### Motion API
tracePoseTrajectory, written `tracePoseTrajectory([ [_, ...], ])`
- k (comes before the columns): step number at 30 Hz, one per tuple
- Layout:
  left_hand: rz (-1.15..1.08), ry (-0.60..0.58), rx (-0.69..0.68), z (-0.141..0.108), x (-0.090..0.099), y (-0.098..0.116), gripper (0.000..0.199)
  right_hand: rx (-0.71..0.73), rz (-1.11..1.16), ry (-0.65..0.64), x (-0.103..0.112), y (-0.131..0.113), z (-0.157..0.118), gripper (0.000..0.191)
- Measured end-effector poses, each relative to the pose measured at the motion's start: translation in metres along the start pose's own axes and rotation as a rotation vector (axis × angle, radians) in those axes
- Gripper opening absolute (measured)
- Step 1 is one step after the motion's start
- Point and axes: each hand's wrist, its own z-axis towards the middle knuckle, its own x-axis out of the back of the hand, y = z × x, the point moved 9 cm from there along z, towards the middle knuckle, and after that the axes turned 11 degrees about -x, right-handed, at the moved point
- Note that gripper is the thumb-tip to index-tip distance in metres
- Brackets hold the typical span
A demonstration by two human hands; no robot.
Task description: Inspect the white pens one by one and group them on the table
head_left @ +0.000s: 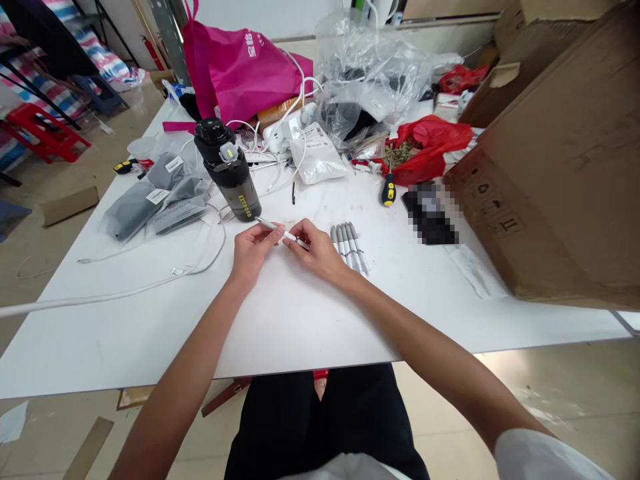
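From my head camera, my left hand (251,252) and right hand (319,250) both pinch one pen (289,236) over the counter (300,327), near one bottle (237,190). Five more pens (349,248) lie side by side, just right of my right hand. One screwdriver (389,191) lies beyond them.

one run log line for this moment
left hand: holding pen; right hand: holding same pen; other pens: side by side on table; bottle: beyond left hand
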Motion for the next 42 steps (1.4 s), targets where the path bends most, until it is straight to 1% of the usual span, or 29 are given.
tracePoseTrajectory([
  [2, 0.014, 0.007, 0.002, 0.0003, 0.0016, -0.0011, 0.032, 0.026, -0.014, -0.031, -0.0019, -0.0027, -0.0003, 0.031],
  [4, 0.023, 0.007, 0.0, 0.0005, 0.0021, -0.0015, 0.033, 0.043, -0.019, -0.055, -0.0034, -0.0049, -0.001, 0.035],
  [9, -0.01, 0.016, 0.019, 0.0001, 0.0018, -0.0047, 0.034, -0.003, 0.0, 0.001, 0.0015, -0.0026, -0.0006, 0.034],
  [13, -0.009, 0.028, 0.03, -0.0004, 0.0023, -0.007, 0.035, 0.018, -0.022, -0.039, -0.0023, -0.0059, -0.0005, 0.041],
  [18, -0.053, 0.03, 0.052, -0.001, 0.0014, -0.0089, 0.037, 0.01, -0.013, -0.032, -0.0014, -0.0056, -0.0008, 0.036],
  [21, -0.05, 0.012, 0.047, -0.0008, -0.0001, -0.0072, 0.037, 0.002, -0.024, -0.07, -0.0047, -0.0062, -0.0018, 0.043],
  [25, -0.071, 0.018, 0.056, -0.0007, 0.0, -0.0069, 0.036, -0.019, 0.008, -0.022, 0.0009, -0.0063, -0.0023, 0.04],
  [29, -0.071, -0.005, 0.058, -0.0009, -0.0024, -0.0054, 0.036, -0.047, 0.011, -0.053, -0.0002, -0.0059, -0.002, 0.054],
  [33, -0.08, 0.002, 0.062, -0.0019, -0.0032, -0.0027, 0.035, -0.043, 0.082, -0.015, 0.0045, -0.0067, -0.0019, 0.052],
  [37, -0.087, -0.019, 0.078, -0.0029, -0.0061, -0.0012, 0.038, -0.087, 0.097, -0.066, 0.0006, -0.0025, -0.0011, 0.064],
  [40, -0.138, -0.006, 0.103, -0.0024, -0.0047, -0.0022, 0.04, -0.115, 0.259, -0.124, -0.002, -0.0007, -0.0004, 0.05],
  [42, -0.169, 0.012, 0.119, -0.0018, -0.0022, -0.0036, 0.039, -0.133, 0.401, -0.15, -0.0027, 0.0004, 0.0004, 0.047],
])
